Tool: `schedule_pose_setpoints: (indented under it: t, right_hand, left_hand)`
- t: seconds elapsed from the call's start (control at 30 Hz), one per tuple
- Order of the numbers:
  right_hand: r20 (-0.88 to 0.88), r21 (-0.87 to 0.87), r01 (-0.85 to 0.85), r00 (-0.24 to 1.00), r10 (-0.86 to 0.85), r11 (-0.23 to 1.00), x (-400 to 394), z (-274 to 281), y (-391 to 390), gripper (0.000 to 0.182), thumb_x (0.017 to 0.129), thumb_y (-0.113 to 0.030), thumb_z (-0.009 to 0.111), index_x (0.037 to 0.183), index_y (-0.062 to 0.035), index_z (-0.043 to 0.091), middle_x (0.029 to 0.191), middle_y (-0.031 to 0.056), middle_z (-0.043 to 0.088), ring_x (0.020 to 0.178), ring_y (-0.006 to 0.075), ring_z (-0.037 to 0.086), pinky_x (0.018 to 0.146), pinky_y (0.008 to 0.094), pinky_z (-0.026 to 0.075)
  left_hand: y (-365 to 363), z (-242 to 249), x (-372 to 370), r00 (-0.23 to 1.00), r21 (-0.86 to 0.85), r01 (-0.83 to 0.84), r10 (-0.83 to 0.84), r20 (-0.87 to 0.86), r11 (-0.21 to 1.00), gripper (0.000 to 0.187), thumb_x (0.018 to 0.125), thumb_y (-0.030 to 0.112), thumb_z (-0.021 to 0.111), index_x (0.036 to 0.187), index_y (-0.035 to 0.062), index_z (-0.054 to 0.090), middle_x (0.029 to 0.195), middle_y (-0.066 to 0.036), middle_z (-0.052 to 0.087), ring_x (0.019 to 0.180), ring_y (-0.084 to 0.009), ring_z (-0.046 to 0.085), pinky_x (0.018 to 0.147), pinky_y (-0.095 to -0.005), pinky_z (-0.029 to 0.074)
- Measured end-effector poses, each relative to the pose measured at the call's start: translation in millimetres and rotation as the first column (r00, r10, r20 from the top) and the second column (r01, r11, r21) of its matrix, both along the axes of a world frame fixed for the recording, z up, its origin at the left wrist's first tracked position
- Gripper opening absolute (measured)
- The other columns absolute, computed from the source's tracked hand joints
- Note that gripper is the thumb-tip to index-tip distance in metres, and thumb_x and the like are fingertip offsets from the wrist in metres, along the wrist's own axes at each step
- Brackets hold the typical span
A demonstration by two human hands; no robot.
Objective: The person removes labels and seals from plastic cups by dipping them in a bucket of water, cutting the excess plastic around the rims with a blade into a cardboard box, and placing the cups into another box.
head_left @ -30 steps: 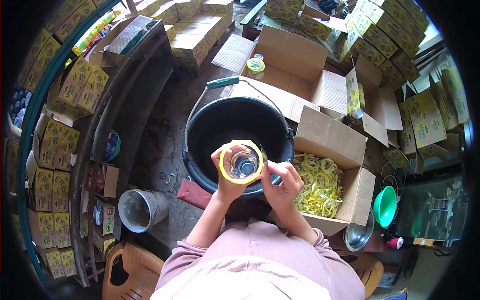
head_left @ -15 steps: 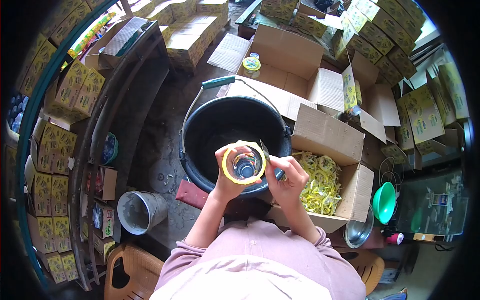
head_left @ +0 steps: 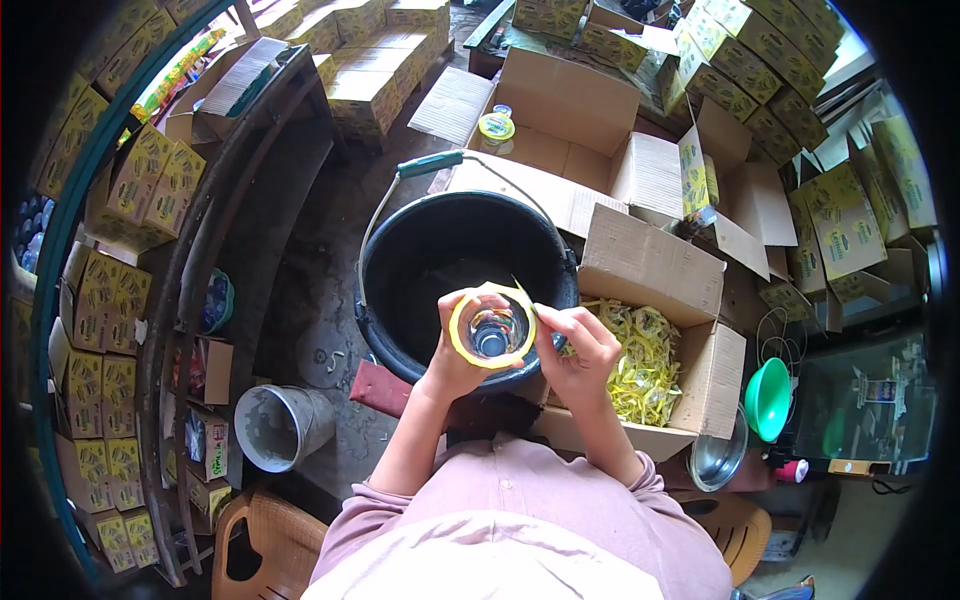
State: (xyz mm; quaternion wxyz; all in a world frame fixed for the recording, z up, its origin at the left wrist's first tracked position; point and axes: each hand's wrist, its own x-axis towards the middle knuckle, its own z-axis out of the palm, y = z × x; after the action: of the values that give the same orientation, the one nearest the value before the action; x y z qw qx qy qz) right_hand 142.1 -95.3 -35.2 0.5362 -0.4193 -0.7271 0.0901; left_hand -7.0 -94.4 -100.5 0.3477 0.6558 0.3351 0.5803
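My left hand (head_left: 456, 342) is wrapped round a clear plastic cup (head_left: 491, 325) with a yellow film rim, its round end facing me. Coloured print shows through the cup. At the right side of the rim, my right hand (head_left: 578, 350) is closed in a pinch on a thin blade (head_left: 521, 291), whose narrow tip sticks up beside the yellow edge. The blade's lower part is hidden by the fingers. Both hands are above the near side of a large black bucket (head_left: 395, 355). To the right, a cardboard box (head_left: 652, 262) holds a heap of yellow strips (head_left: 635, 365).
Beyond the bucket stands an open carton (head_left: 570, 90) with yellow-lidded cups (head_left: 496, 127) at its corner. A grey pail (head_left: 285, 425) is on the floor at left. A green bowl (head_left: 767, 400) sits at right. Shelves with printed boxes (head_left: 105, 385) line the left side.
The blade at the cup's rim has turned and shows as a thinner sliver now. My right hand stays pinched beside the cup, and the left has shifted very little.
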Motion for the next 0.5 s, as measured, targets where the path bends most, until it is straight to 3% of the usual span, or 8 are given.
schedule_pose_setpoints:
  t: [0.17,0.27,0.37,0.5]
  right_hand:
    - [-0.006,0.008,-0.008,1.000,0.008,1.000,0.4,-0.6,0.5,0.026,0.066,0.005,0.067,0.089,-0.0059,0.066,0.067,0.0076,0.059,0.056,0.0177,0.058,0.049,0.0267,0.045]
    - [-0.018,-0.006,-0.031,0.999,0.031,0.999,1.7,0.9,0.2,0.025,0.067,0.006,0.067,0.089,-0.0055,0.066,0.067,0.0080,0.060,0.056,0.0177,0.058,0.049,0.0265,0.045]
    - [-0.024,-0.008,-0.032,0.999,0.032,0.999,2.6,0.4,0.2,0.024,0.067,0.007,0.067,0.089,-0.0051,0.067,0.067,0.0084,0.060,0.056,0.0178,0.058,0.049,0.0264,0.045]
    - [-0.005,-0.009,-0.010,1.000,0.010,1.000,2.6,2.0,-2.9,0.024,0.068,0.007,0.066,0.089,-0.0048,0.067,0.067,0.0088,0.060,0.056,0.0179,0.058,0.049,0.0264,0.046]
  left_hand:
    - [1.0,-0.1,0.5,0.995,0.003,0.064,-0.064,0.077,0.998,0.085,0.058,0.018,0.084,0.117,0.0070,0.024,0.107,-0.011,0.046,0.101,-0.0209,0.052,0.085,-0.0307,0.045]
    - [1.0,1.0,-2.9,0.998,0.023,0.065,-0.065,-0.007,0.998,0.084,0.059,0.017,0.083,0.118,0.0090,0.024,0.107,-0.012,0.046,0.100,-0.0217,0.051,0.085,-0.0312,0.046]
    - [1.4,1.4,0.2,0.986,0.041,0.113,-0.117,0.115,0.993,0.083,0.060,0.015,0.082,0.118,0.0106,0.024,0.107,-0.013,0.046,0.100,-0.0220,0.051,0.084,-0.0320,0.046]
    - [-0.2,2.5,-0.8,0.983,-0.025,0.145,-0.141,0.121,0.989,0.080,0.060,0.014,0.082,0.116,0.0104,0.024,0.107,-0.014,0.046,0.100,-0.0221,0.052,0.084,-0.0325,0.046]
